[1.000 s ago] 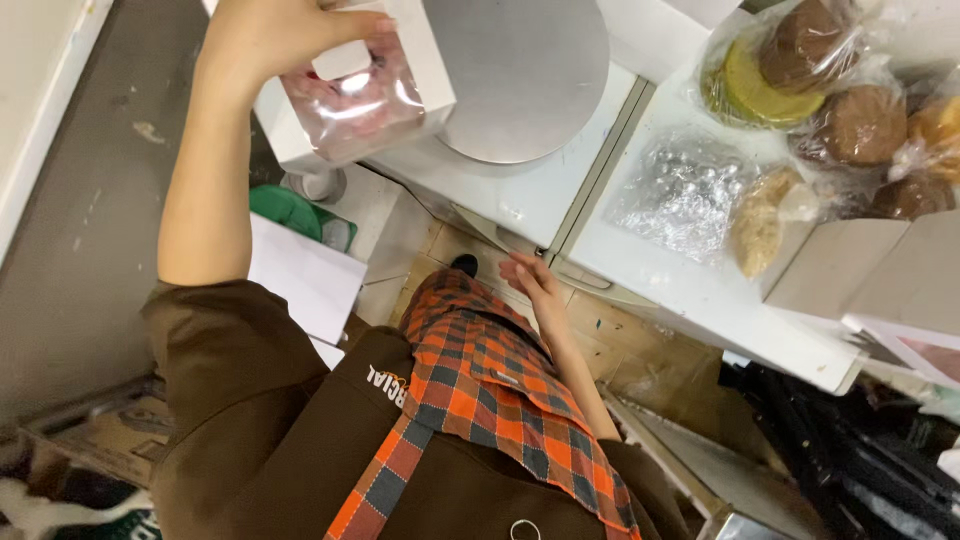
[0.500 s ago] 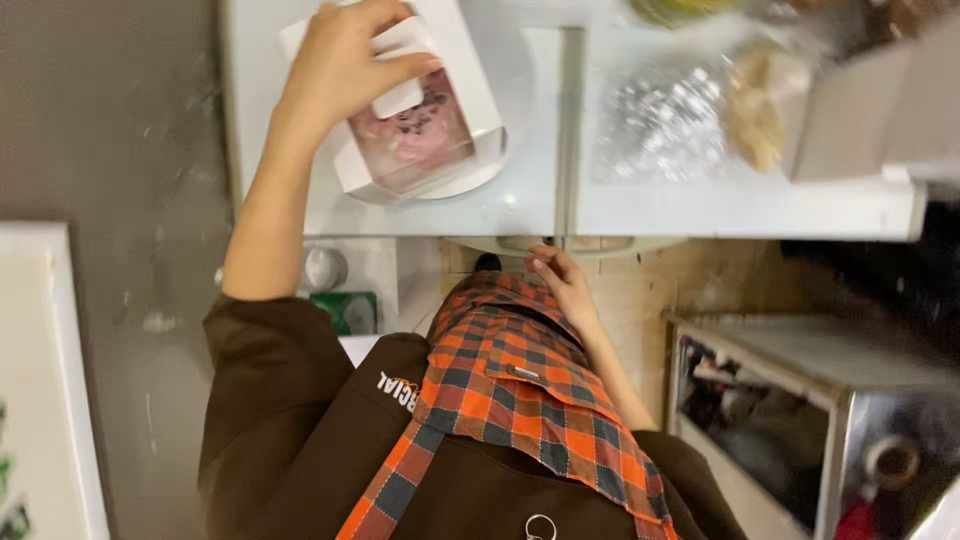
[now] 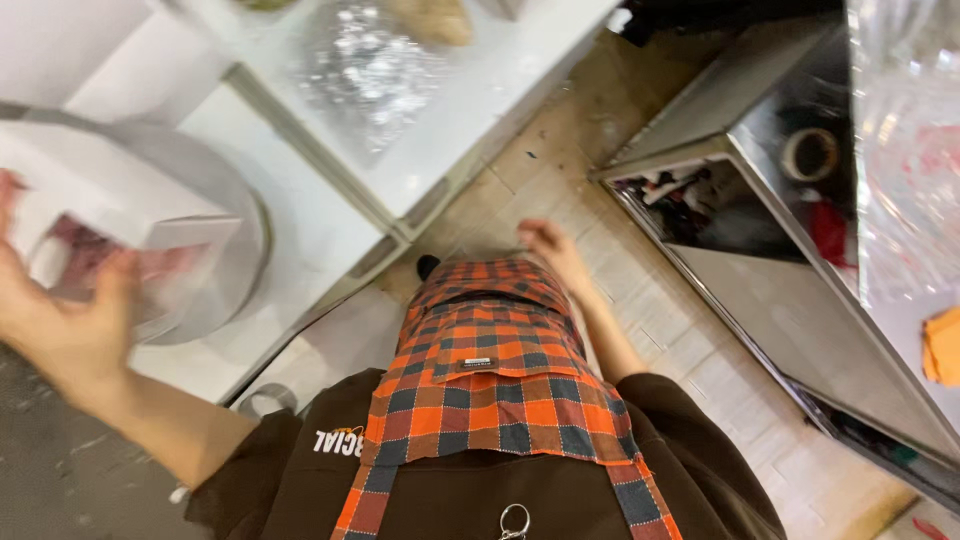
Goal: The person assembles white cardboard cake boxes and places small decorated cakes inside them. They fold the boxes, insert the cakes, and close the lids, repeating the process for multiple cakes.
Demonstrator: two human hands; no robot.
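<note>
My left hand [image 3: 60, 320] is at the far left, blurred, its fingers spread over the near side of a white box with a clear window [image 3: 165, 250]. Something pink and dark shows through the window. The box lies on a round metal turntable [image 3: 235, 225] on the white counter [image 3: 320, 235]. My right hand [image 3: 545, 248] hangs at the top edge of my orange plaid apron [image 3: 490, 370], fingers loose, holding nothing and apart from the counter.
A crinkled silver foil bag [image 3: 370, 70] lies on the white worktop at the top. To the right stands a stainless steel cabinet [image 3: 760, 290] with an open compartment of clutter and a tape roll [image 3: 812, 153]. An orange cloth [image 3: 943, 345] lies at the far right, and beige floor tiles [image 3: 700, 340] run between.
The view swung to the right. My left hand brought the box down from overhead onto the turntable and its fingers have spread apart. My right hand stayed by the apron.
</note>
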